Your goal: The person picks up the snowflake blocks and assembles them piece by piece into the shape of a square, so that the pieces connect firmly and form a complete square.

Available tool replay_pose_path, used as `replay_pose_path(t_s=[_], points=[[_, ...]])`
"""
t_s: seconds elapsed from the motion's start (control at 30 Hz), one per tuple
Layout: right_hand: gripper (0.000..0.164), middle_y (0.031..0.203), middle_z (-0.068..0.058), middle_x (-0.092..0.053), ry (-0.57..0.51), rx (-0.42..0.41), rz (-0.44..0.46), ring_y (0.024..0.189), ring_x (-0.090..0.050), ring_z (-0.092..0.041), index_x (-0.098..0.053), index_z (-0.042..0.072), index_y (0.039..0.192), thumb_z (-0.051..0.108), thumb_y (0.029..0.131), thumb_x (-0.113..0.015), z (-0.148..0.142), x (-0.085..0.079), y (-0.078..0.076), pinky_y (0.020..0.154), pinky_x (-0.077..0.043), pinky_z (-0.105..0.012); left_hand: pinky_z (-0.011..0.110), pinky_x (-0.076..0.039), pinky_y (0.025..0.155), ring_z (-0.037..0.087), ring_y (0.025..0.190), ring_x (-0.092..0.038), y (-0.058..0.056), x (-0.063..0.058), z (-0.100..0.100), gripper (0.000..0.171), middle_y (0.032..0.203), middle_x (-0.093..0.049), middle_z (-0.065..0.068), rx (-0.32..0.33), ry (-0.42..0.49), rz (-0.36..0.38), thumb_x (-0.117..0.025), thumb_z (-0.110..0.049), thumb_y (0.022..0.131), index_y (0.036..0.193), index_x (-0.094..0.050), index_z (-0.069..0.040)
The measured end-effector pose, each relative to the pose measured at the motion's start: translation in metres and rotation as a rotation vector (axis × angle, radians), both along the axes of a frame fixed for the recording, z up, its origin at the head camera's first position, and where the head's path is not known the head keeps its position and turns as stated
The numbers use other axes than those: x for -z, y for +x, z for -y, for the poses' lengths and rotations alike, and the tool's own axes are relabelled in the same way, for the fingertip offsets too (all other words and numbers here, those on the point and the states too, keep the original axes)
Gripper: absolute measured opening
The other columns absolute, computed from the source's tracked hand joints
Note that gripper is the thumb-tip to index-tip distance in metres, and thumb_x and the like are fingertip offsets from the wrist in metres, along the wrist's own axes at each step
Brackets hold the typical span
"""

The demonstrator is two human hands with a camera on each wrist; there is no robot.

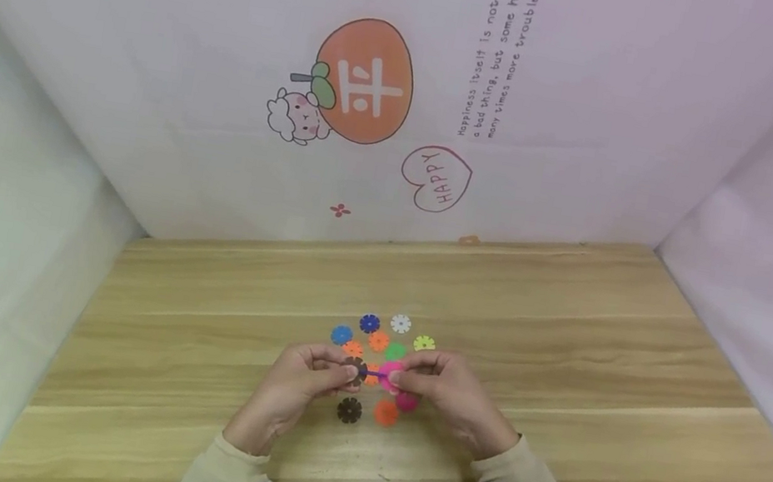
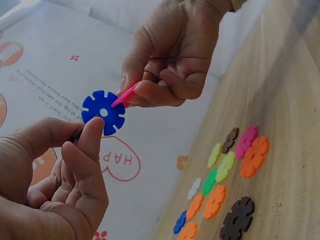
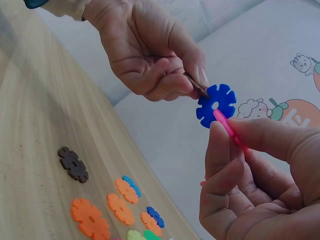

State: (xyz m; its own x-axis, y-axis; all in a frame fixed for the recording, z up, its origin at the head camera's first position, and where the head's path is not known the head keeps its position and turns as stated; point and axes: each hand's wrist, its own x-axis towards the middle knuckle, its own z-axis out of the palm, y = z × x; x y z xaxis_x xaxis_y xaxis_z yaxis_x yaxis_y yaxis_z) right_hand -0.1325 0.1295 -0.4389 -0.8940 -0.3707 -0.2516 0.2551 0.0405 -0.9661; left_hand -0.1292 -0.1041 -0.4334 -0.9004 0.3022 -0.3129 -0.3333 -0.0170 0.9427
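Pinches a brown disc (image 1: 359, 363) between thumb and fingers of the left hand (image 1: 299, 381), and a pink disc (image 1: 386, 373) likewise in the right hand (image 1: 451, 395). Holds a blue disc (image 2: 94, 104) up between the two, notched and standing on edge, with brown at its left edge and pink at its right, above the wooden table (image 1: 197, 287).

Has more notched discs lying flat around the hands. On the near side, shows a second brown disc (image 1: 349, 410) to the left, an orange disc (image 1: 386, 414) beside it to the right, and a dark pink disc (image 1: 406, 402) close by the right hand. On the far side, shows a light blue disc (image 1: 341, 335) at left, then a dark blue disc (image 1: 369, 323), a white disc (image 1: 400, 323) and a yellow disc (image 1: 424, 342) at right, with a green disc (image 1: 395, 352) nearer than the white.

Wears beige sleeves (image 1: 216, 475). Faces a pale cloth (image 1: 216, 164) at the table's far edge, printed with a heart (image 1: 436, 179).
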Motion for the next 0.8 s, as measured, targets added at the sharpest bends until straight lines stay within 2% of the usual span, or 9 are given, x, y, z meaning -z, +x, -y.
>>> replay_pose_path(t_s=[0.13,0.27,0.4,0.57,0.67,0.8], points=[[0.022,0.087,-0.003,-0.075,0.018,0.006,0.008,0.08,-0.07,-0.019,-0.072,-0.002,0.102,0.012,0.085,-0.075,0.001,0.0,0.0,0.081,-0.058,-0.042,0.022,-0.057,0.072,0.012,0.077,-0.072,0.0,-0.002,0.001,0.008,0.084,-0.073,0.001,-0.007,0.003,-0.004,-0.07,-0.002,0.087,0.093,-0.065,-0.001],[0.024,0.087,-0.001,-0.075,0.055,-0.007,-0.027,0.081,-0.069,-0.019,-0.072,-0.001,0.103,0.017,0.086,-0.075,0.0,0.0,0.0,0.082,-0.058,-0.043,0.027,-0.059,0.08,0.014,0.08,-0.072,-0.001,-0.002,0.004,0.009,0.087,-0.073,0.002,0.002,0.02,0.0,-0.069,-0.002,0.088,0.096,-0.065,0.0],[0.031,0.094,-0.001,-0.075,0.073,-0.015,-0.063,0.092,-0.07,-0.023,-0.071,0.0,0.11,0.023,0.089,-0.074,-0.008,0.0,-0.003,0.09,-0.055,-0.047,0.031,-0.059,0.084,0.016,0.083,-0.072,-0.002,-0.001,0.008,0.013,0.089,-0.073,0.003,-0.021,0.023,0.01,-0.069,-0.004,0.089,0.1,-0.065,0.001],[0.043,0.111,-0.008,-0.074,0.153,0.05,-0.08,0.109,-0.067,-0.03,-0.067,0.003,0.121,0.03,0.089,-0.074,-0.029,0.006,-0.012,0.1,-0.05,-0.047,0.025,-0.059,0.076,0.013,0.081,-0.073,-0.003,-0.001,0.014,0.011,0.088,-0.074,0.002,-0.063,0.024,0.003,-0.067,-0.003,0.09,0.101,-0.065,0.001],[0.043,0.117,-0.01,-0.072,0.242,0.103,-0.116,0.11,-0.066,-0.025,-0.067,0.003,0.123,0.029,0.088,-0.074,-0.041,0.012,-0.017,0.1,-0.05,-0.043,0.023,-0.058,0.074,0.011,0.081,-0.072,-0.003,-0.003,0.016,0.011,0.088,-0.074,0.001,-0.05,0.036,-0.005,-0.066,-0.003,0.091,0.101,-0.064,0.001],[0.036,0.117,-0.013,-0.072,0.308,0.13,-0.137,0.107,-0.069,-0.022,-0.068,0.003,0.121,0.019,0.089,-0.074,-0.047,0.021,-0.022,0.096,-0.053,-0.038,0.022,-0.058,0.075,0.011,0.082,-0.073,-0.003,-0.005,0.016,0.01,0.088,-0.074,0.001,-0.044,0.044,0.001,-0.066,-0.003,0.092,0.1,-0.064,0.0]])
